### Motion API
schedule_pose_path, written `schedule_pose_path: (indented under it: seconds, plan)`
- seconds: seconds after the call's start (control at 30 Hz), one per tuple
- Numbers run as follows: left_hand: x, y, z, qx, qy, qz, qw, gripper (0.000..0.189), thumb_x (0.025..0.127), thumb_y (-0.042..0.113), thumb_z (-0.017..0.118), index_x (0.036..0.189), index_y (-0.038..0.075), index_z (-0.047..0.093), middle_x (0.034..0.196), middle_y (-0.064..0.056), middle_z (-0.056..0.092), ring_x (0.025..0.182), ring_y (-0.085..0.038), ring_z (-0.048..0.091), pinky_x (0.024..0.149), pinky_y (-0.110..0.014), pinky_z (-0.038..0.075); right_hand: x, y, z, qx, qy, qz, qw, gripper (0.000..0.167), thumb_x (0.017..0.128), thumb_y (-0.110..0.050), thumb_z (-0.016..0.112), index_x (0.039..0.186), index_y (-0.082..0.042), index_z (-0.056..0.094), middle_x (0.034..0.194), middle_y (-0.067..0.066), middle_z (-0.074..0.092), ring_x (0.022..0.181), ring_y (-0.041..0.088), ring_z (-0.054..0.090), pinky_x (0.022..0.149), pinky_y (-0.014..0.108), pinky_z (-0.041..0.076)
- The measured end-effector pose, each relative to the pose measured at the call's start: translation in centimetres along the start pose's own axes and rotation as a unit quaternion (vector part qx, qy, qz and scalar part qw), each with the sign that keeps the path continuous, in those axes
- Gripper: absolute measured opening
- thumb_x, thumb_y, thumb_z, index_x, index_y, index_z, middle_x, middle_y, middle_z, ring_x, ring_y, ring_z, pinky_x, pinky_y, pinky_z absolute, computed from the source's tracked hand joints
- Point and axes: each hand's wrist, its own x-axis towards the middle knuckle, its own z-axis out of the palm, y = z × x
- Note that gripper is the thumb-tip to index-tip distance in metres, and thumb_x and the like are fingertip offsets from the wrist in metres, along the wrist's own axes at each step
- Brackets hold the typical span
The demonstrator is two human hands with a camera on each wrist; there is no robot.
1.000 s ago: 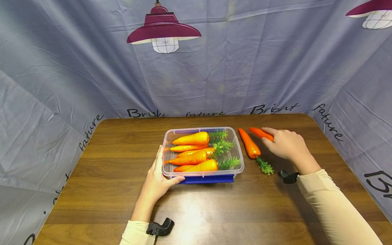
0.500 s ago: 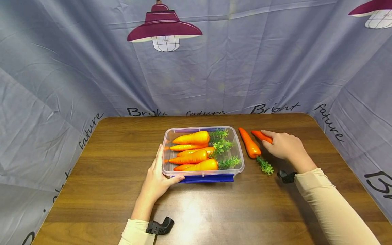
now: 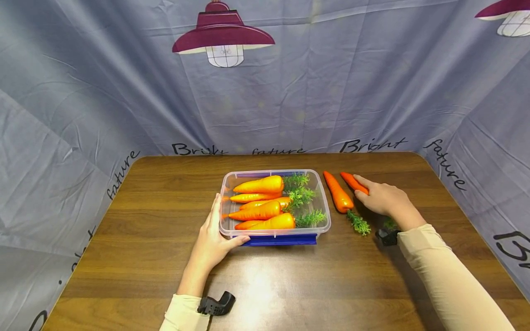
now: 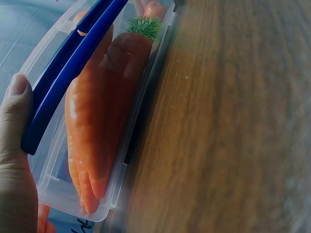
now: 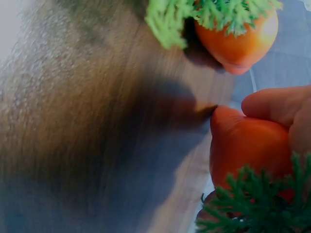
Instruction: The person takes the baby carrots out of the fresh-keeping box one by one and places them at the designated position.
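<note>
On the right of the worktop [image 3: 145,239], the right hand [image 3: 385,198] pinches a carrot [image 3: 354,183] between finger and thumb. One loose carrot [image 3: 338,195] lies between it and the clear box [image 3: 304,232], where several packed carrots [image 3: 265,185] lie. The left hand [image 3: 210,241] rests against the box's left end, fingers extended, thumb at the blue clasp [image 3: 281,241].

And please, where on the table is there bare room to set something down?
On the table, bare wood lies left of the left hand, and in front of the container, between the two sleeves. It is crowded right of the container: a loose carrot lies beside the held carrot in the right hand.
</note>
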Motion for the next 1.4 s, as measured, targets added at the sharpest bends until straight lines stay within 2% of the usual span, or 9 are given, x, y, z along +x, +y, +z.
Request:
schedule_pose_path:
  seconds: [0.1, 0.27, 0.47, 0.83, 0.93, 1.1, 1.2, 1.3, 1.4]
  plan:
    - [0.0, -0.1, -0.1, -0.004, -0.001, -0.005, 1.0, 0.125, 0.068, 0.052, 0.088, 0.161, 0.026, 0.009, 0.165, -0.007, 0.025, 0.143, -0.034, 0.04, 0.114, -0.054, 0.037, 0.2, 0.0, 0.1, 0.001, -0.007, 0.001, 1.0, 0.066, 0.102, -0.054, 0.032, 0.16, -0.024, 0.018, 0.144, 0.032, 0.047, 0.117, 0.062, 0.051, 0.077, 0.066, 0.047]
    - [-0.1, -0.1, -0.1, -0.004, 0.001, -0.006, 1.0, 0.124, 0.068, 0.052, 0.088, 0.161, 0.023, 0.011, 0.165, -0.006, 0.024, 0.143, -0.035, 0.04, 0.113, -0.054, 0.037, 0.5, 0.0, 0.4, 0.0, -0.017, 0.002, 0.9999, 0.067, 0.102, -0.055, 0.029, 0.16, -0.025, 0.013, 0.145, 0.032, 0.045, 0.119, 0.062, 0.05, 0.079, 0.068, 0.046]
    - [0.0, -0.1, -0.1, -0.005, 0.0, -0.008, 1.0, 0.124, 0.068, 0.052, 0.087, 0.161, 0.029, 0.008, 0.165, -0.006, 0.024, 0.144, -0.033, 0.039, 0.114, -0.055, 0.037, 0.5, -0.1, 0.4, -0.007, -0.026, 0.001, 0.9996, 0.067, 0.103, -0.054, 0.028, 0.161, -0.026, 0.008, 0.143, 0.033, 0.046, 0.116, 0.062, 0.052, 0.076, 0.067, 0.047]
    - [0.0, -0.1, 0.0, -0.012, -0.005, -0.012, 0.9998, 0.123, 0.068, 0.052, 0.087, 0.161, 0.022, 0.011, 0.166, -0.007, 0.024, 0.145, -0.033, 0.038, 0.114, -0.055, 0.036, 0.2, -0.1, 0.8, -0.01, -0.055, 0.001, 0.9984, 0.073, 0.103, -0.059, 0.024, 0.159, -0.026, -0.01, 0.14, 0.037, 0.046, 0.115, 0.06, 0.053, 0.073, 0.063, 0.049]
    - [0.0, -0.1, 0.0, -0.013, -0.007, -0.013, 0.9998, 0.123, 0.068, 0.052, 0.087, 0.161, 0.02, 0.012, 0.166, -0.005, 0.023, 0.144, -0.034, 0.039, 0.113, -0.055, 0.037, 0.0, -0.2, 0.9, -0.021, -0.049, 0.006, 0.9985, 0.075, 0.102, -0.06, 0.026, 0.159, -0.025, -0.009, 0.139, 0.036, 0.049, 0.112, 0.059, 0.056, 0.07, 0.061, 0.05]
    - [-0.1, -0.1, 0.0, -0.01, -0.005, -0.011, 0.9999, 0.124, 0.068, 0.051, 0.087, 0.161, 0.023, 0.01, 0.166, -0.004, 0.024, 0.143, -0.033, 0.041, 0.112, -0.055, 0.038, -0.2, -0.8, 0.9, -0.056, -0.03, 0.017, 0.9979, 0.078, 0.101, -0.063, 0.027, 0.16, -0.023, -0.003, 0.135, 0.034, 0.054, 0.107, 0.058, 0.058, 0.067, 0.059, 0.049]
    - [0.0, -0.1, 0.1, -0.007, -0.001, -0.004, 1.0, 0.124, 0.068, 0.05, 0.088, 0.161, 0.022, 0.011, 0.165, -0.007, 0.024, 0.143, -0.034, 0.04, 0.113, -0.055, 0.038, -0.3, -1.3, 0.8, -0.078, -0.013, 0.024, 0.9966, 0.078, 0.1, -0.067, 0.022, 0.161, -0.024, 0.0, 0.142, 0.033, 0.048, 0.115, 0.059, 0.052, 0.075, 0.065, 0.048]
    - [0.0, 0.0, 0.1, -0.006, 0.001, 0.0, 1.0, 0.124, 0.068, 0.05, 0.088, 0.161, 0.018, 0.013, 0.165, -0.01, 0.024, 0.144, -0.034, 0.039, 0.113, -0.055, 0.037, -0.6, -1.6, 0.4, -0.081, 0.003, 0.03, 0.9963, 0.076, 0.1, -0.068, 0.016, 0.161, -0.024, 0.003, 0.149, 0.033, 0.038, 0.124, 0.06, 0.041, 0.083, 0.071, 0.044]
    - [0.0, 0.0, 0.1, -0.006, 0.001, -0.002, 1.0, 0.124, 0.068, 0.05, 0.088, 0.161, 0.02, 0.012, 0.165, -0.01, 0.023, 0.144, -0.033, 0.038, 0.114, -0.054, 0.037, -0.8, -2.0, -0.4, -0.079, 0.021, 0.025, 0.9963, 0.074, 0.1, -0.067, 0.015, 0.161, -0.024, 0.006, 0.151, 0.03, 0.034, 0.128, 0.059, 0.035, 0.086, 0.073, 0.042]
